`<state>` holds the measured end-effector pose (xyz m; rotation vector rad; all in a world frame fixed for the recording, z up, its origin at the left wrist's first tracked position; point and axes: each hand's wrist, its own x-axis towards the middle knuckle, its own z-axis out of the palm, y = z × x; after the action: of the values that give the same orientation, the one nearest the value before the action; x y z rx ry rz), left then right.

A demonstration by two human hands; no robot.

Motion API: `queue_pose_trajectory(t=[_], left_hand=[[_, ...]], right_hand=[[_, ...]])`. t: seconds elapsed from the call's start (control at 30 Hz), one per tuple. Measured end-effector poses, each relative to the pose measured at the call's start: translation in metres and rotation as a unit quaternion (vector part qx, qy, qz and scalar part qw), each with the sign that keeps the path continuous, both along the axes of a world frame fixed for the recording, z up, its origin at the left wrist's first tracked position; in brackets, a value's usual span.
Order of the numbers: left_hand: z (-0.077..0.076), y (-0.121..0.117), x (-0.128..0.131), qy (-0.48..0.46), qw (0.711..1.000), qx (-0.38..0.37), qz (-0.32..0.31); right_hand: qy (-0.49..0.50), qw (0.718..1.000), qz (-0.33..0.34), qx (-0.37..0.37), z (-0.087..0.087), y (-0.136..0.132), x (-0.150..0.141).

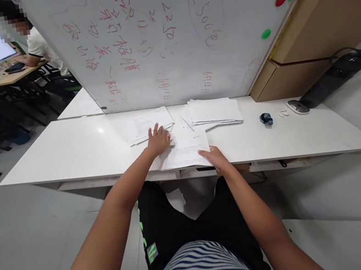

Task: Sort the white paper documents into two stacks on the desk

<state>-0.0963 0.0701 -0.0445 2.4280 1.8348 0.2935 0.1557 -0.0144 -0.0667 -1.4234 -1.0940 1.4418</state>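
A printed sheet of paper lies at the table's front edge, its lower edge reaching over it. My right hand pinches its lower right corner, thumb on top. My left hand rests with fingers spread, between that sheet and a stack of printed papers at the left. A small pale object shows beside the left hand's thumb side; its kind is unclear. Another thick stack of white papers lies just behind the sheet, to the right.
A whiteboard with red writing stands behind the white table. Cardboard boxes are stacked at the right, near a long black device and a small dark blue object. A person sits at a desk far left.
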Motion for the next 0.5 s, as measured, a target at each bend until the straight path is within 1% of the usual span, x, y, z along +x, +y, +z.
queue_pose_trajectory(t=[0.07, 0.13, 0.23, 0.33, 0.4, 0.43, 0.5], left_hand=[[0.001, -0.001, 0.000, 0.002, 1.000, -0.008, -0.001], [0.003, 0.000, -0.002, -0.023, 1.000, -0.016, 0.002], [0.002, 0.002, -0.009, -0.101, 0.995, -0.020, 0.017], [0.000, 0.004, -0.016, -0.185, 0.981, -0.011, 0.063], [-0.002, 0.004, -0.017, -0.216, 0.973, -0.002, 0.083], [-0.002, 0.003, -0.017, -0.222, 0.972, 0.004, 0.081], [-0.001, 0.000, -0.014, -0.214, 0.975, 0.016, 0.060]], right_hand=[[0.003, 1.000, 0.000, 0.000, -0.001, 0.000, 0.000], [-0.002, 1.000, 0.000, -0.006, 0.000, 0.000, 0.000], [0.003, 1.000, -0.014, -0.016, 0.005, -0.002, 0.000], [0.043, 0.998, -0.040, -0.015, 0.011, -0.006, 0.000], [0.079, 0.993, -0.082, -0.006, 0.013, -0.010, 0.002], [0.092, 0.989, -0.118, 0.004, 0.014, -0.012, 0.004], [0.089, 0.972, -0.215, 0.043, 0.013, -0.014, 0.012]])
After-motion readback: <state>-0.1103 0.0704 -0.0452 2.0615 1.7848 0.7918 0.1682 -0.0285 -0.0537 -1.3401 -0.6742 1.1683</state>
